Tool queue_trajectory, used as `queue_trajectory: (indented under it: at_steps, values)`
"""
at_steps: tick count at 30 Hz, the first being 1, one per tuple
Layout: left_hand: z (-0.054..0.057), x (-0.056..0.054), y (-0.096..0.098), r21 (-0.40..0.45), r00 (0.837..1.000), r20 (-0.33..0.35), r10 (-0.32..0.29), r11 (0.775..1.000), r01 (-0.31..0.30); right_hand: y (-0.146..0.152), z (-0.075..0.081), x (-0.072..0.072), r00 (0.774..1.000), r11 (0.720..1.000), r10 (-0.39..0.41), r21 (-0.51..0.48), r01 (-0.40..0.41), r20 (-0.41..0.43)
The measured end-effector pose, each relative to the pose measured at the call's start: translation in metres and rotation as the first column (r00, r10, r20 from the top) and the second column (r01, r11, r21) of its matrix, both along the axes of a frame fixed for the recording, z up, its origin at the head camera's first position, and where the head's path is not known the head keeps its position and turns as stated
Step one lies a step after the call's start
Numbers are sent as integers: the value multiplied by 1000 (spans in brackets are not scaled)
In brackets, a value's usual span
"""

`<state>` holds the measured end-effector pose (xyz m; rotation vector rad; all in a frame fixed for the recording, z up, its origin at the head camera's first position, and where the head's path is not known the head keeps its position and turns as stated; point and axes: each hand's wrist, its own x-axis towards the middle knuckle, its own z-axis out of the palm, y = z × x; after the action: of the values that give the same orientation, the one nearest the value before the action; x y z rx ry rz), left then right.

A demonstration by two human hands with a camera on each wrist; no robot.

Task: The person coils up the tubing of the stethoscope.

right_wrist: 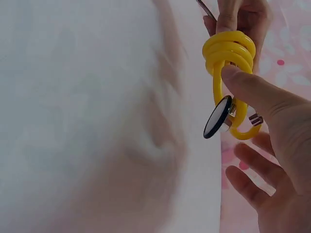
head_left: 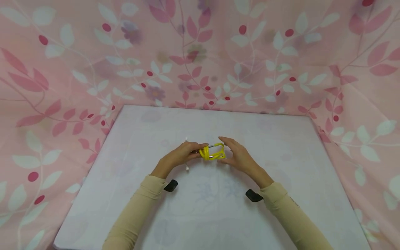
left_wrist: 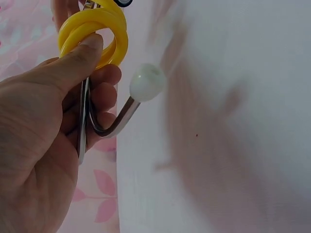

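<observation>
A stethoscope with yellow tubing (head_left: 205, 153) wound in several turns hangs between the two hands over the table. My left hand (head_left: 181, 154) grips its metal ear tubes, the thumb pressed on the coil. A white ear tip (left_wrist: 147, 82) sticks out past the left fingers in the left wrist view. At the coil's other end, the round chest piece (right_wrist: 217, 117) with its dark rim dangles by a yellow loop. My right hand (head_left: 240, 158) is beside that loop, fingers spread and loosely bent. Its thumb (right_wrist: 252, 90) overlaps the tubing in the right wrist view.
Below the hands lies a table with a pale cloth (head_left: 200, 215). Pink curtains with a leaf print (head_left: 200, 52) stand close behind the table and along both sides. A dark wrist camera (head_left: 171, 185) sits at the left cuff, another (head_left: 253, 195) at the right.
</observation>
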<state>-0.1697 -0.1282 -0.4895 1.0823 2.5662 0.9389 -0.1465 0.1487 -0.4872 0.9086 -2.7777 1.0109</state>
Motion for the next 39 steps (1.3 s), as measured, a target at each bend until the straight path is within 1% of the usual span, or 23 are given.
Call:
queue_trajectory:
  at_steps: [3,6,12,16,19,22,25,28,32,35,38,39]
  values:
    - [0,-1,2,-7,1000,8,-8,1000,8,3,2,-3,999,999,35,24,-35,14]
    - [-1,-2,4,-28,1000,-22,-11,1000,11,4,3,-5,999,998,43,37,-43,18]
    - [-2,-4,8,-84,995,-96,19,996,-27,7,2,-8,1000,999,15,35,-16,20]
    - [-2,-4,9,-113,986,-162,38,992,-56,9,2,-10,999,1000,0,17,0,41]
    - [-2,-4,10,-133,970,-240,41,988,-75,11,2,-11,998,1000,-16,9,15,60]
    - [-2,-4,11,-141,949,-312,49,985,-97,12,2,-12,997,1000,-26,4,26,66]
    - [-3,-5,12,-135,924,-377,63,983,-122,13,1,-13,998,999,-37,12,36,58]
    - [-4,-5,12,-118,892,-443,83,982,-150,15,2,-14,997,999,-50,14,49,55]
    - [-6,-6,10,-79,862,-492,123,979,-185,19,1,-14,995,997,-73,6,73,71]
    - [-8,-7,8,-69,844,-517,146,975,-211,21,-2,-15,993,996,-88,3,88,80]
    - [-10,-8,7,-71,826,-542,155,971,-229,23,-6,-17,992,996,-89,-4,90,86]
    - [-10,-8,7,-72,822,-547,158,969,-234,23,-7,-17,992,996,-88,-4,89,89]
